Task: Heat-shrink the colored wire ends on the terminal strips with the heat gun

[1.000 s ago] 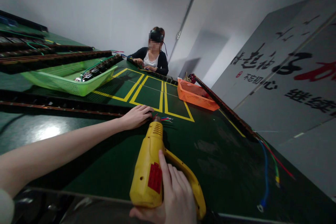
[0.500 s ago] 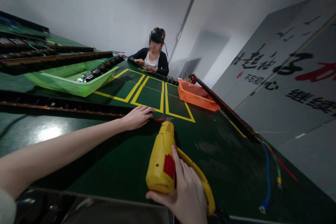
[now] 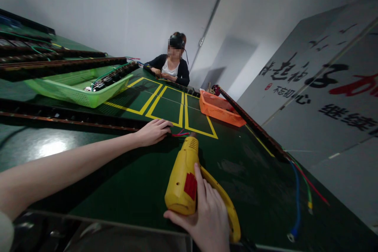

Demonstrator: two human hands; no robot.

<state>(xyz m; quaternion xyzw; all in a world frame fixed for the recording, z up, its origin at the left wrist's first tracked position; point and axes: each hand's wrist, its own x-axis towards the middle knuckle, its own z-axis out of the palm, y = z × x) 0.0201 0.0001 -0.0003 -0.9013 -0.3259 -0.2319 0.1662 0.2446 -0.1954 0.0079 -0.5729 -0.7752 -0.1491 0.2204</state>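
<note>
My right hand (image 3: 211,208) is wrapped around a yellow heat gun (image 3: 181,179) with a red label. Its thumb lies at the back end of the body, and the nozzle points away from me. Just ahead of the nozzle are the ends of thin red, blue and green wires (image 3: 180,134). These wires come out from under the fingers of my left hand (image 3: 155,131), which are curled closed over them. A long black strip with a copper-coloured edge (image 3: 73,123) runs from the left to my left hand, which hides its end.
A green basket (image 3: 94,100) stands at the left by several long strips (image 3: 65,65). An orange basket (image 3: 221,114) is at the right, beside a strip (image 3: 260,134) with loose wires (image 3: 298,201). Yellow tape outlines (image 3: 163,120) mark the table. Across it sits a person (image 3: 171,67).
The heat gun's nozzle has shifted slightly to the right relative to the wires, and more green wire shows. My left hand has barely moved. The whole view has shifted a little.
</note>
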